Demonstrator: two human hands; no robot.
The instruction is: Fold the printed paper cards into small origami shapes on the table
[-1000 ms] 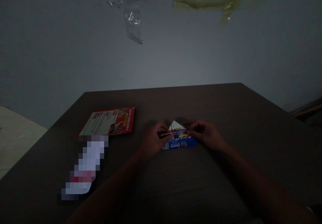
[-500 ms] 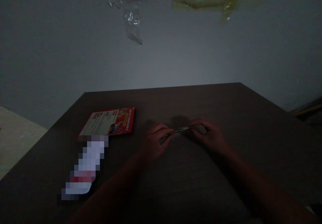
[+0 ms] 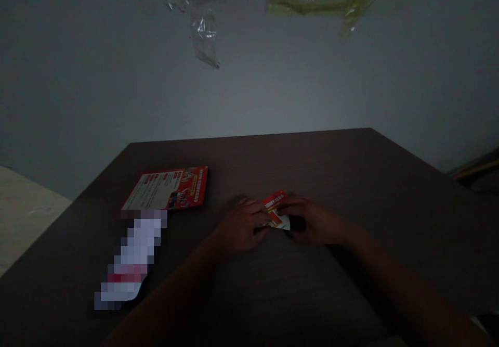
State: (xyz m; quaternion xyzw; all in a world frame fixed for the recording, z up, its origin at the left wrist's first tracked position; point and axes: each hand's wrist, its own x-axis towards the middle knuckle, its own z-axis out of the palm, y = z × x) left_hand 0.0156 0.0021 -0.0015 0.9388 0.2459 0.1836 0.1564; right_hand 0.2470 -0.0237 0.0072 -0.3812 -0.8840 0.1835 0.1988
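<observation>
A small red and white printed paper piece (image 3: 277,216) is between my hands, low over the dark table. My left hand (image 3: 242,226) grips its left side, fingers bent over the edge. From the right, my right hand (image 3: 314,219) holds the other side, with its fingertips on the red upper part and the thumb lower down. The fingers cover part of the print. A flat red and white printed card or booklet (image 3: 167,189) lies to the left of my left hand.
A blurred-out, pale elongated object (image 3: 134,258) lies on the table (image 3: 249,154) at the front left, touching or close to the card. Behind the table's far edge rises a grey wall (image 3: 288,87) with tape on it.
The paper piece, seen edge-on before, now shows its printed face. My right hand has moved left and slightly down, closer to my left hand.
</observation>
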